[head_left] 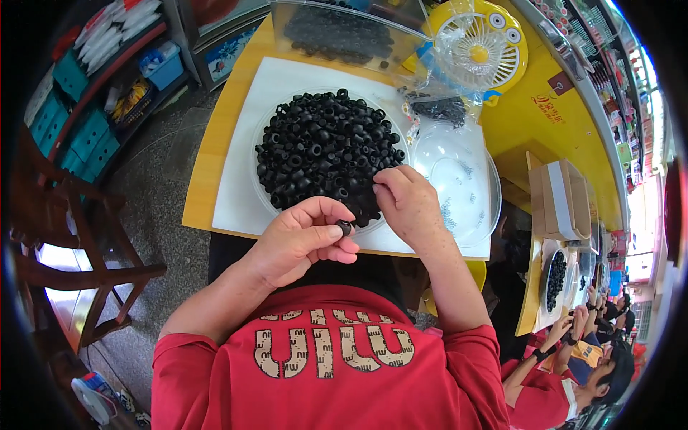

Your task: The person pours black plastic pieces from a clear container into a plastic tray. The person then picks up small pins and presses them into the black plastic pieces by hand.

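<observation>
My left hand (304, 240) pinches a small, round, hollow black piece (344, 228) between thumb and fingers, just in front of the pile. To its right, my right hand (412, 208) has its fingers closed at the pile's near right edge. Whatever lies between those fingertips blends with the black pieces behind. A heap of small black ring-like and cup-like pieces (322, 143) fills a clear round tray (256, 154). Under the tray lies a white sheet (240, 165). A shallow clear bowl (462, 190) stands right of the heap, beyond my right hand.
Behind the heap stands a clear bin (351, 36) of dark pieces. At the far right are a clear plastic bag (441, 107) and a yellow fan (476, 50). A cardboard box (566, 201) and a co-worker (552, 390) are on the right, a wooden chair (86, 276) on the left.
</observation>
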{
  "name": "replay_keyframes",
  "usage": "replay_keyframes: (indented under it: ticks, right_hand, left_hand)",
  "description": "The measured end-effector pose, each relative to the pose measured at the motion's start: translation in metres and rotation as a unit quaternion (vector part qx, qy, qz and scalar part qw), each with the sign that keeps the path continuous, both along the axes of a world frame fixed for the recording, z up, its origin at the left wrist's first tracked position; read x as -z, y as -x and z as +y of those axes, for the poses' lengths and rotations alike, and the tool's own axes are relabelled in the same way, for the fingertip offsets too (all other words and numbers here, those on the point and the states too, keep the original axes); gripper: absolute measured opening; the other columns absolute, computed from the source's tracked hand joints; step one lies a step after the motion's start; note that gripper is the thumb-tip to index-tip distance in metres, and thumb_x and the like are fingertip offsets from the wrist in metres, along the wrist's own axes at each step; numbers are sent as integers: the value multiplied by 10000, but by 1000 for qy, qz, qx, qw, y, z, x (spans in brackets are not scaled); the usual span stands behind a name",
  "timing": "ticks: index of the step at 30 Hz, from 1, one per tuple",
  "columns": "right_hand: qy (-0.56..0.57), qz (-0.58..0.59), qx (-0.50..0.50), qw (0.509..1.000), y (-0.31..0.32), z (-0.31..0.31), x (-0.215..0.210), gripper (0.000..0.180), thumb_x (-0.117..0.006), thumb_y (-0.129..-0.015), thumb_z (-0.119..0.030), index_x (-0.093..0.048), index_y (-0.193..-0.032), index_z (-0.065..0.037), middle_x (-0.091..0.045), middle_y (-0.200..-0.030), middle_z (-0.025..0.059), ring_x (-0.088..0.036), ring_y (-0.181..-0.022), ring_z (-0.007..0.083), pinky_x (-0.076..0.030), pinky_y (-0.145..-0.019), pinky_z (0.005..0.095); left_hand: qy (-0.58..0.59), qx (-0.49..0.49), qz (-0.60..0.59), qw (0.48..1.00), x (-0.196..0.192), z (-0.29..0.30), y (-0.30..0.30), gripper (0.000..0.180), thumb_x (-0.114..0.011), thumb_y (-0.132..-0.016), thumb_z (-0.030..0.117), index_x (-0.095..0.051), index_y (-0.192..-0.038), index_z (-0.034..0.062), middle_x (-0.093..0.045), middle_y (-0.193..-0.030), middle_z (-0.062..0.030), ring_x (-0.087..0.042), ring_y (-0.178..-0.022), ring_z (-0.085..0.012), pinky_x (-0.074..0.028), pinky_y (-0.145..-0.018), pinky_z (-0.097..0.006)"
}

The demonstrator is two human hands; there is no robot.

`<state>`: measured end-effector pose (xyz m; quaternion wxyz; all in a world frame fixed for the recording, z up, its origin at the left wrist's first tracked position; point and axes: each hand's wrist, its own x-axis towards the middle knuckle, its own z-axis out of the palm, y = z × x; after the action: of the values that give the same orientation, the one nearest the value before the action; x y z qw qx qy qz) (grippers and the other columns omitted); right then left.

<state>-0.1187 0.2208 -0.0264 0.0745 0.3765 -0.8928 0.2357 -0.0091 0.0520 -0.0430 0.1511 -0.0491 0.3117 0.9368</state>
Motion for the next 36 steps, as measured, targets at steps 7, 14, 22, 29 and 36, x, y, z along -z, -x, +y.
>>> replay_keyframes:
  ticks: [7,14,22,29,36]
  right_hand:
    - [160,-251,18,954,-2,5,-19,89,-601,-730,-34,-611,-819,-41,-587,-771,64,-584,-687,174,-470,-628,269]
    - [183,-401,-123,889,-14,14,-33,103,-604,-734,49,-606,-821,-6,-570,-817,21,-536,-737,81,-426,-626,198]
    - [150,-332,-163,917,-20,20,-36,118,-630,-704,29,-630,-810,-24,-589,-797,50,-571,-727,130,-442,-614,228]
    - [139,-303,-181,925,-22,25,-35,118,-644,-703,-12,-634,-819,-34,-602,-790,56,-592,-737,163,-460,-625,251]
    - [167,-301,-182,921,-26,26,-32,97,-606,-721,-56,-627,-815,-45,-602,-786,66,-603,-734,194,-477,-642,277]
  left_hand:
    - [96,1,31,995,5,-1,-2,143,-529,-830,14,-514,-972,3,-567,-814,-74,-619,-726,-165,-553,-645,-297]
    - [168,-13,41,985,-7,10,-3,158,-545,-824,9,-499,-975,2,-559,-849,-68,-605,-750,-137,-542,-665,-273]
    - [213,14,37,976,-13,19,-4,162,-552,-822,7,-485,-969,4,-557,-866,-68,-601,-760,-135,-533,-672,-261]
    - [206,18,25,978,-14,24,-3,157,-558,-815,6,-483,-953,4,-561,-866,-81,-605,-761,-147,-537,-669,-269]
    - [146,14,-11,989,-14,29,-2,195,-556,-809,-6,-461,-979,8,-556,-892,-95,-608,-765,-166,-542,-670,-283]
